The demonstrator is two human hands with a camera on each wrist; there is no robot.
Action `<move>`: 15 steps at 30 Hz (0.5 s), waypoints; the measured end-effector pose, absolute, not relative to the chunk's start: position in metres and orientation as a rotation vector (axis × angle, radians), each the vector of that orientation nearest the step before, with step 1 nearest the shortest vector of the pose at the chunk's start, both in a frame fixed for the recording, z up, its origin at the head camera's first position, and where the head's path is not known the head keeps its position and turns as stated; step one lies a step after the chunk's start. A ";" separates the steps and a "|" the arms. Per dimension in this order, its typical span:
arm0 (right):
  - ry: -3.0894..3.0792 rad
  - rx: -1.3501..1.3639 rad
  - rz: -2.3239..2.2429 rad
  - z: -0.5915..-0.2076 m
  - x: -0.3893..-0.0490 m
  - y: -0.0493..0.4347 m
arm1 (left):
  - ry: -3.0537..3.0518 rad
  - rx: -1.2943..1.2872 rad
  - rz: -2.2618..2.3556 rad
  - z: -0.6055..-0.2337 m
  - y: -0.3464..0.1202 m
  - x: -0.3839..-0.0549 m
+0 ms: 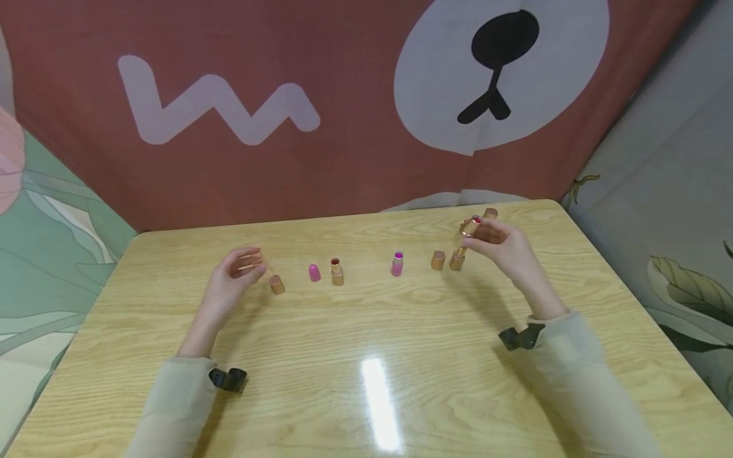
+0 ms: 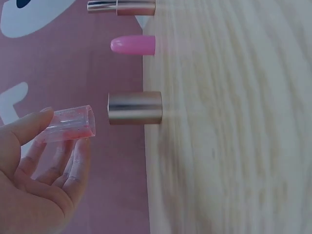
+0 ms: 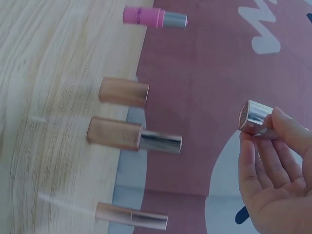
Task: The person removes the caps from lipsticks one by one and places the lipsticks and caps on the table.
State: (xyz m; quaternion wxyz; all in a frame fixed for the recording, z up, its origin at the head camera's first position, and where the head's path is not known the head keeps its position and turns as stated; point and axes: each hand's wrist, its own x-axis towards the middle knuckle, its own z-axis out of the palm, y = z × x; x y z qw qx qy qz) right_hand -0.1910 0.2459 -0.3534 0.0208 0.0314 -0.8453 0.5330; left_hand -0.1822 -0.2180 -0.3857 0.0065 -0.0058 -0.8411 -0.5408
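Observation:
My left hand (image 1: 229,273) pinches a clear, red-tinted cap (image 2: 73,123) between thumb and fingers, above the table. Below it stands a gold cap (image 1: 277,284), with a pink cap (image 1: 314,273) and an uncapped gold lipstick (image 1: 337,271) farther right. My right hand (image 1: 504,245) pinches a short, shiny gold lipstick tube (image 3: 258,119) with red showing at its upper end in the head view. Near that hand stand another uncapped gold lipstick (image 3: 134,134), a gold cap (image 3: 124,91) and a pink lipstick (image 3: 155,17). My fingers cover part of the held tube.
Everything stands in a loose row on a wooden table (image 1: 298,343). One more gold lipstick piece (image 3: 131,216) is at the back right, partly behind my right hand in the head view. A brown cloth (image 1: 343,172) with a printed animal face hangs behind the table's far edge.

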 end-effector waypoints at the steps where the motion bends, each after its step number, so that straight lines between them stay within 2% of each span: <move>1: -2.624 0.092 1.640 -0.353 -0.191 0.248 | -2.637 -0.014 -1.690 -0.386 -0.219 -0.182; 15: -2.623 0.038 1.519 -0.354 -0.191 0.271 | -2.702 -0.002 -1.664 -0.392 -0.229 -0.182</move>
